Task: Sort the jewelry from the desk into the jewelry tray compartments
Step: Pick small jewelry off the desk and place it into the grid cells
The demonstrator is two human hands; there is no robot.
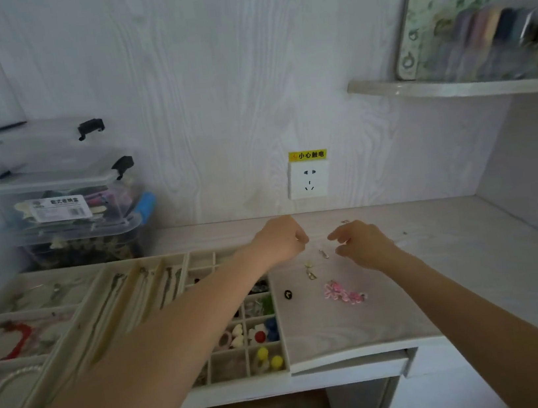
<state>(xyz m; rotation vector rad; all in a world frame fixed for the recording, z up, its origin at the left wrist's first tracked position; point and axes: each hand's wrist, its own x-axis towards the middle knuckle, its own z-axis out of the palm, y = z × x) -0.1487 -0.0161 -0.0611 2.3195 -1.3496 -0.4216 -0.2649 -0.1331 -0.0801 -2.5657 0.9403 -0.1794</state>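
Left hand (279,241) fingers curled, pinch contents unclear, right hand (363,244) loosely apart over small silver piece (323,253), tray (279,323) at 9 o'clock for drop-off.

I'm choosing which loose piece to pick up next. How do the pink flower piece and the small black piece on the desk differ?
The pink flower piece is pale pink, long and made of several clustered blossoms; the small black piece is dark, compact and roundish with a light mark on it. The pink one is clearly the larger. The black one lies close to the jewelry tray edge, the pink one farther right. Both lie loose on the desk, untouched by either hand.
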